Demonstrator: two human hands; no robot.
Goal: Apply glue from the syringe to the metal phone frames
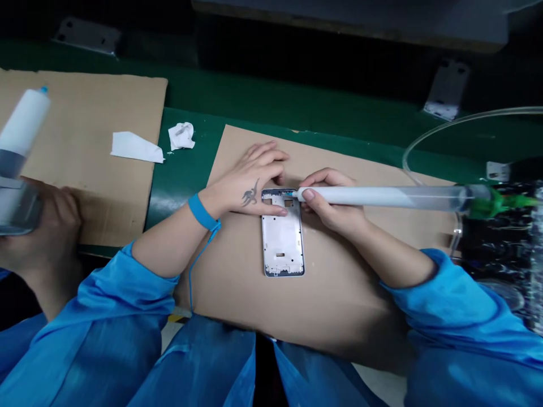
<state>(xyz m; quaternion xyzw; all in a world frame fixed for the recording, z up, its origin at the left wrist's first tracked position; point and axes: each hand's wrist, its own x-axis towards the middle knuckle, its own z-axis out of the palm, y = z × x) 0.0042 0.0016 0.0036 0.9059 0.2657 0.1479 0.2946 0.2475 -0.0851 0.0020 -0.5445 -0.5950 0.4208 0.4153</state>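
A metal phone mid-frame [283, 237] lies flat on a sheet of brown cardboard [335, 299], its top end pointing away from me. My left hand [250, 183] rests across the frame's upper part, with fingers pressing on its edge. My right hand [328, 200] grips a large white-filled syringe [382, 196], which lies nearly level. Its nozzle end reaches the frame's top corner, and my right fingers partly hide that contact. A blue wrist strap [202, 212] circles my left wrist, with its cord hanging down onto the cardboard.
At far left, a co-worker's hand [46, 226] holds a similar syringe [23, 124] and a phone frame [17, 206] above another cardboard sheet [93, 118]. White paper scraps [136, 147] lie nearby on the green bench [182, 181]. Clear tubing [466, 121] curves at right.
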